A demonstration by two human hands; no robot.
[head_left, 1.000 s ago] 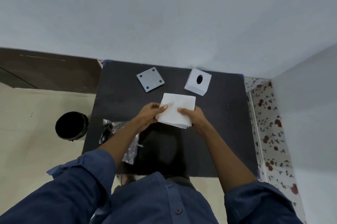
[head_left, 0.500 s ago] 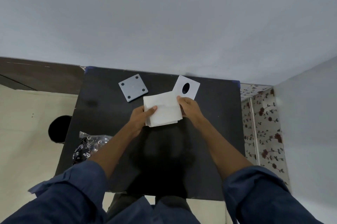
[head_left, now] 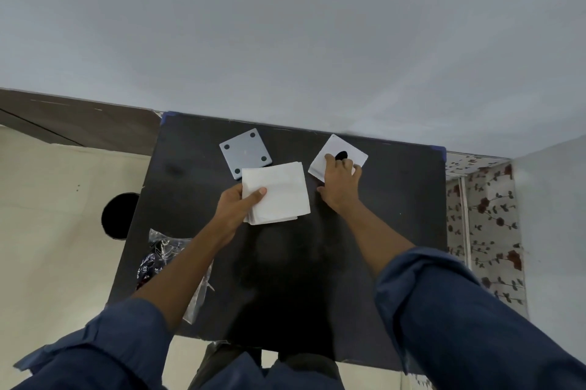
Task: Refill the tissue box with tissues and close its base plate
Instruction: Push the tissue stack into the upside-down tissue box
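Observation:
A stack of white tissues [head_left: 279, 193] is held above the black table [head_left: 396, 205] by my left hand [head_left: 237, 209], thumb on top of its left edge. The white tissue box [head_left: 336, 148] with a dark oval hole stands at the back right of the table. My right hand [head_left: 339, 183] lies on the box, fingers curled over its near side next to the hole. The grey square base plate [head_left: 245, 151], with dark dots at its corners, lies flat to the left of the box, partly covered by the tissue stack.
A crumpled clear plastic wrapper [head_left: 168, 259] lies at the table's front left. A round black bin [head_left: 119, 215] stands on the floor left of the table. A wall runs behind the table, and a flowered surface [head_left: 485, 215] is at the right.
My right hand has let go of the tissue stack and moved right onto the tissue box. My left hand now holds the stack alone.

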